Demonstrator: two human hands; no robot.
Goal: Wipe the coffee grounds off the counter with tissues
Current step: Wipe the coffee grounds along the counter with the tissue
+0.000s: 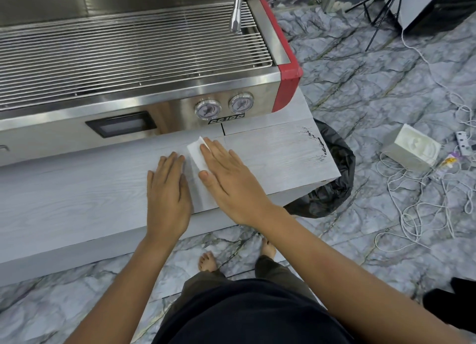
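Across the top of my view, from 9 to 1 o'clock, sits the espresso machine (144,68): steel body, wire drip grate, red end panel at its right corner. I note a dark display window on its front face and two round gauges (223,107) beside it, above a badge. A steam wand (237,11) hangs down at 12 o'clock over the grate.

Below the machine runs the counter (77,189), pale grey wood grain, stretching from 9 o'clock to its right end at about 3. The marble-patterned floor (360,99) fills the rest.

Under the counter's right end, at 3 o'clock, stands a bin lined with a black bag (332,184), partly hidden by the counter edge. Further out at 3 lies a tissue box (412,148) on the floor, among loose white cables (422,189) and a power strip. A tripod's legs show at 1 o'clock.

My left hand (167,194) lies flat on the counter at centre, fingers straight and together, holding nothing. My right hand (229,181) lies flat just beside it, fingers extended, pressing a white tissue (197,153) onto the surface; the tissue shows at the fingertips and between the two hands.

The coffee grounds (315,142) form a thin dark streak near the counter's right end, at 2 o'clock from the hands, well apart from the tissue. Nothing lies between tissue and grounds.
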